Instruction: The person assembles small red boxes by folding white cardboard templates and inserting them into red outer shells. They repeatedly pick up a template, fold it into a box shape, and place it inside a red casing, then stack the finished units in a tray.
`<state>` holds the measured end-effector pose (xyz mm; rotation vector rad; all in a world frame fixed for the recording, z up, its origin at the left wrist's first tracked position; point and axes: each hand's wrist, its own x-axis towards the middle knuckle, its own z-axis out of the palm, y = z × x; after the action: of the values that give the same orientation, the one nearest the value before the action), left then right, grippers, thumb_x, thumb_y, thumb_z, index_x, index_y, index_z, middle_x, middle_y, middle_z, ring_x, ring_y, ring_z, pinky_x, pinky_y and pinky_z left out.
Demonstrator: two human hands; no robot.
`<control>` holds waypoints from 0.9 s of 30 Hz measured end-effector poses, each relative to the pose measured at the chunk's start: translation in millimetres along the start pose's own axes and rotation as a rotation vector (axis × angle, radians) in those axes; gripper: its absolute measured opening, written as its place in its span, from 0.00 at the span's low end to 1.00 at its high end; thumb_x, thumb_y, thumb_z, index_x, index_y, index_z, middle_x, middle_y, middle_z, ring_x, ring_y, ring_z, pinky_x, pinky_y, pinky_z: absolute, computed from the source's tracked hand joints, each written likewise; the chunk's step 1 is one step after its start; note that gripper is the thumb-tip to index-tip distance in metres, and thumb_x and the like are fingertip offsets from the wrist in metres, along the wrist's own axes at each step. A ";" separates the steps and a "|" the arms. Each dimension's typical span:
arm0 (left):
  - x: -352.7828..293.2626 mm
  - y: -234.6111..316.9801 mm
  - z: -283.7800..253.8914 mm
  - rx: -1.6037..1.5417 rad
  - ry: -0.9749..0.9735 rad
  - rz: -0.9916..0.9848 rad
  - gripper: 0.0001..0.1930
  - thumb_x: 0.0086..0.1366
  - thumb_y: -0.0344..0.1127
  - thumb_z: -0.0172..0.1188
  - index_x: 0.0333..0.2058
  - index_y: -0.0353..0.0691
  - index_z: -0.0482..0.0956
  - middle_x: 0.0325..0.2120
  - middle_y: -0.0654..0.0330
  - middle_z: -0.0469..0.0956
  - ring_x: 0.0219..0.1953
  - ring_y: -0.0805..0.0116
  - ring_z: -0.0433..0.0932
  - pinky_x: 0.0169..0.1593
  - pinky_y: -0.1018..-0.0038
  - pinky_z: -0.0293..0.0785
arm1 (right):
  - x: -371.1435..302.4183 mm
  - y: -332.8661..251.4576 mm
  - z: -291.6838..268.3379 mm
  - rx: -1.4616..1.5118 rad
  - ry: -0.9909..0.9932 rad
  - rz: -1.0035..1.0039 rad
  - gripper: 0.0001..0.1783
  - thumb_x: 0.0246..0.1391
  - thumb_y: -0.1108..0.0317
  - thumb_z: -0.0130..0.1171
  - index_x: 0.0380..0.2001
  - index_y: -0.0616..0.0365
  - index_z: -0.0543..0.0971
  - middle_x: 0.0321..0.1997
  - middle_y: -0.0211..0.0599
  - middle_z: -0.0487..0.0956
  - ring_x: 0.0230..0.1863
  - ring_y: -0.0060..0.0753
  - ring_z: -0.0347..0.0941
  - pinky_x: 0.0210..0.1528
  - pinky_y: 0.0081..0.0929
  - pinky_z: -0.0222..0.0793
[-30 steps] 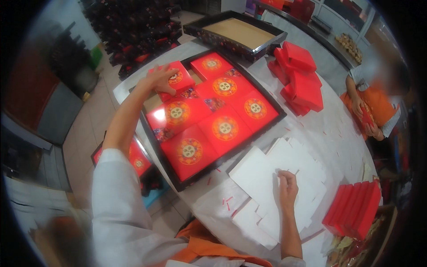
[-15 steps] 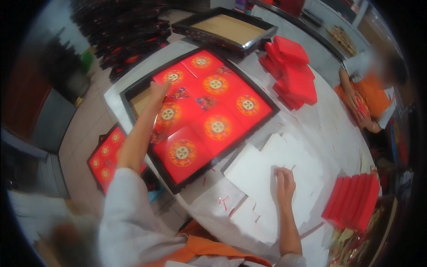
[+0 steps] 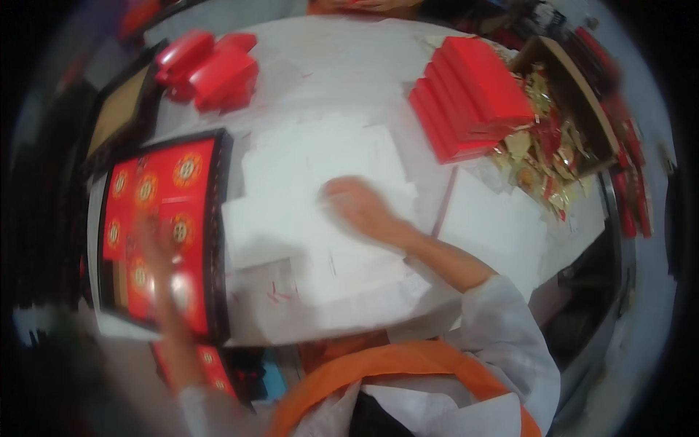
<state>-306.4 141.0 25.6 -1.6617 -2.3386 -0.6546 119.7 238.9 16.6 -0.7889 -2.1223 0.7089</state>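
At the left, my left hand (image 3: 154,240) is over a black-edged tray (image 3: 215,218) of red square boxes (image 3: 193,200) with round gold emblems. It is blurred, but the thumb seems apart from the stretched fingers, and nothing shows in it. A gap at the tray's near left corner bares its brown bottom (image 3: 120,284). My right hand (image 3: 357,207) is above overlapping white sheets (image 3: 328,156) in the middle of the table. Its fingers are smeared by motion, so I cannot see whether they hold anything.
Stacked red boxes (image 3: 466,98) stand at the back right beside an open carton (image 3: 575,95) spilling small wrapped packets (image 3: 546,156). More red boxes (image 3: 218,73) lie at the back left, near another black-edged tray (image 3: 120,116). Below the table's left edge sits another filled tray (image 3: 211,364).
My view has turned to the right, so the tray now appears at the left. My left hand has moved off the tray's open corner, over the boxes. My right hand stays over the white sheets.
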 end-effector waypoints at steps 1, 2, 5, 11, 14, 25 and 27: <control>-10.8 59.5 4.8 -0.142 -0.053 -0.006 0.27 0.58 0.38 0.54 0.54 0.34 0.60 0.54 0.44 0.59 0.57 0.47 0.58 0.59 0.61 0.53 | -18.7 11.3 -16.6 -0.121 0.119 0.024 0.13 0.44 0.73 0.55 0.37 0.59 0.72 0.42 0.41 0.71 0.47 0.43 0.65 0.52 0.35 0.58; -25.3 116.7 1.7 -0.268 -0.102 -0.026 0.26 0.58 0.35 0.54 0.53 0.32 0.60 0.53 0.42 0.60 0.56 0.47 0.58 0.59 0.63 0.53 | -34.6 18.9 -33.1 -0.204 0.177 0.094 0.16 0.43 0.74 0.56 0.39 0.59 0.70 0.46 0.43 0.70 0.50 0.46 0.63 0.53 0.37 0.56; -65.1 155.2 21.1 -0.240 -0.037 0.211 0.28 0.53 0.31 0.58 0.51 0.25 0.61 0.50 0.39 0.63 0.53 0.44 0.61 0.57 0.60 0.55 | -60.7 22.4 -61.1 -0.477 0.172 0.254 0.28 0.45 0.70 0.57 0.50 0.62 0.63 0.55 0.52 0.62 0.57 0.53 0.55 0.57 0.42 0.49; -99.7 171.5 28.9 -0.312 0.030 -0.066 0.27 0.55 0.34 0.54 0.50 0.23 0.60 0.48 0.36 0.63 0.52 0.43 0.62 0.56 0.60 0.56 | -70.1 23.4 -64.9 0.058 0.233 0.681 0.33 0.48 0.68 0.54 0.57 0.63 0.55 0.54 0.47 0.65 0.45 0.41 0.68 0.47 0.29 0.62; -105.5 159.6 40.8 -0.482 -0.022 -0.237 0.27 0.55 0.33 0.53 0.51 0.22 0.59 0.48 0.36 0.63 0.52 0.43 0.62 0.56 0.61 0.56 | -72.0 25.6 -66.8 -0.043 0.218 0.683 0.32 0.49 0.67 0.52 0.57 0.63 0.55 0.52 0.44 0.67 0.38 0.35 0.71 0.41 0.24 0.65; -109.2 180.1 47.5 -0.262 0.028 -0.153 0.22 0.57 0.30 0.50 0.49 0.24 0.61 0.49 0.39 0.62 0.52 0.46 0.61 0.56 0.63 0.55 | -77.6 30.1 -61.2 0.013 0.240 0.636 0.30 0.52 0.68 0.48 0.57 0.65 0.55 0.55 0.48 0.65 0.50 0.39 0.65 0.50 0.27 0.60; -106.1 180.9 44.7 -0.282 0.085 -0.116 0.19 0.56 0.29 0.50 0.47 0.26 0.64 0.47 0.41 0.65 0.50 0.47 0.62 0.55 0.63 0.56 | -80.7 33.4 -61.3 0.012 0.247 0.613 0.30 0.52 0.68 0.48 0.57 0.66 0.55 0.54 0.48 0.65 0.50 0.39 0.65 0.50 0.28 0.60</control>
<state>-96.6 120.9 -13.8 -1.5739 -2.3848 -1.1003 221.0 216.8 -8.2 -1.4666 -1.6506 0.8771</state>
